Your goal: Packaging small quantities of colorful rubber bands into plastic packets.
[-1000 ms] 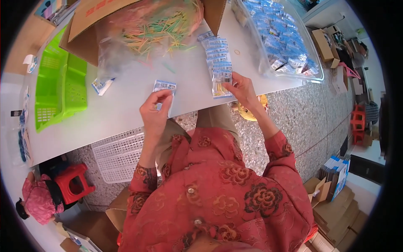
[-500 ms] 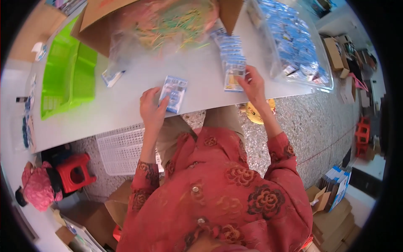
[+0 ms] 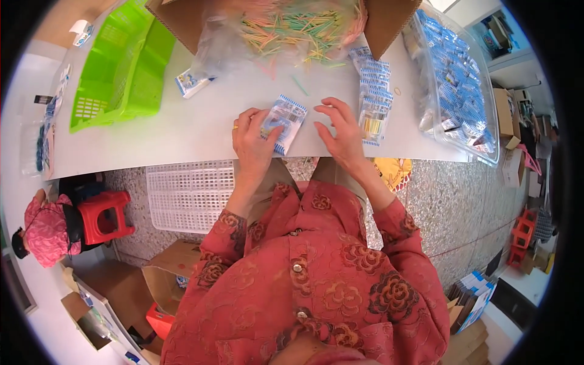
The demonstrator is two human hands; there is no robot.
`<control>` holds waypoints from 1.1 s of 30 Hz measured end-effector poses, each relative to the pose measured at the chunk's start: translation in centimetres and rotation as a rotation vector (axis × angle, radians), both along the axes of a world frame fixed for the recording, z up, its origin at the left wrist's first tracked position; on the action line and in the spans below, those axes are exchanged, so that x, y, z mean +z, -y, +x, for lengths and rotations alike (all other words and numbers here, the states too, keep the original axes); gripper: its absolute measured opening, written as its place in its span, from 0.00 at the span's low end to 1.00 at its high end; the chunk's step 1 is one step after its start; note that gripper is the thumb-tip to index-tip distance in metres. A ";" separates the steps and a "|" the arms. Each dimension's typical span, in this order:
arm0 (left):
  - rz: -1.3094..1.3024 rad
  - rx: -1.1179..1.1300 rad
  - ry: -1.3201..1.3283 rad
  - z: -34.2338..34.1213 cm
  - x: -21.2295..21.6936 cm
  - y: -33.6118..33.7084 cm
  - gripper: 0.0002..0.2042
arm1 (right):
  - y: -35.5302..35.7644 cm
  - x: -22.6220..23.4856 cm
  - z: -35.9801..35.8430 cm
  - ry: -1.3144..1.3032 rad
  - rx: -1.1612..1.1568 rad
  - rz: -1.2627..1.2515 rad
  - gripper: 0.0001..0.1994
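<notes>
Between the thumb and fingers of my left hand (image 3: 251, 141) is a small blue-and-white packet (image 3: 291, 118), tilted over the table's near edge. My right hand (image 3: 342, 132) hovers just right of it, fingers apart and curved, holding nothing. Beside the right hand lies an overlapping row of similar packets (image 3: 376, 100), the nearest showing yellowish contents through a clear window. Ahead, an open cardboard box (image 3: 389, 27) on the table holds a clear bag with many thin pastel sticks (image 3: 295, 30). A single green stick (image 3: 300, 86) lies loose in front of it.
At the left of the white table (image 3: 201, 131) stands a green plastic basket (image 3: 137, 79), with another packet (image 3: 193, 82) near it. A clear bin (image 3: 494, 131) full of packets is at the right. Below are a white crate (image 3: 188, 194), a red stool (image 3: 104, 216) and a person in pink (image 3: 52, 231).
My right hand has let go of the front packet in the row and moved left toward the packet in my left hand. The whole view has also shifted.
</notes>
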State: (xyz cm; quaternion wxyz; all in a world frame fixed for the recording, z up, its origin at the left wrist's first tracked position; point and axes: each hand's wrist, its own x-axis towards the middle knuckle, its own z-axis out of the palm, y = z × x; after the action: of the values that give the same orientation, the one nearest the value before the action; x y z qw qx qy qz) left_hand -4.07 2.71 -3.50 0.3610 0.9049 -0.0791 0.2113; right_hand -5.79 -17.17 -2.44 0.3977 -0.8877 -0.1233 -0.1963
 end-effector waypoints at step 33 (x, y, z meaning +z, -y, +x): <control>-0.520 -0.337 -0.261 -1.5 5.5 -0.8 0.05 | -1.4 9.0 2.7 -0.173 0.400 0.079 0.08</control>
State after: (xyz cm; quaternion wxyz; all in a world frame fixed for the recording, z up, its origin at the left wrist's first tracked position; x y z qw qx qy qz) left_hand -5.54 3.48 2.05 0.6168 0.7760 -0.1243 0.0441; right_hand -3.12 -15.73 6.55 0.4721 -0.8430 -0.2546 -0.0415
